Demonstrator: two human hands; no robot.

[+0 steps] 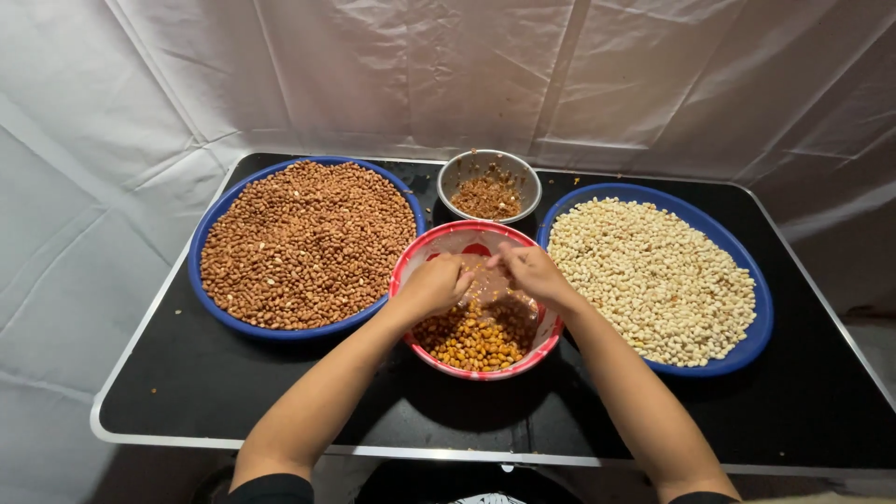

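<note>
Both hands in red bowl (408,264), centre of table (803,401): left hand (434,287) + right hand (530,270) curled, rubbing wet peanuts (476,341) between them. Best kept low over bowl, light pressure, w/ skins to steel bowl (452,176), not blue trays.

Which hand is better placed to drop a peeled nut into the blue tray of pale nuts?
Right, most likely. The right hand is over the red-rimmed bowl on the side beside the tray of pale peeled nuts. The left hand sits toward the tray of brown nuts and would have to cross over.
</note>
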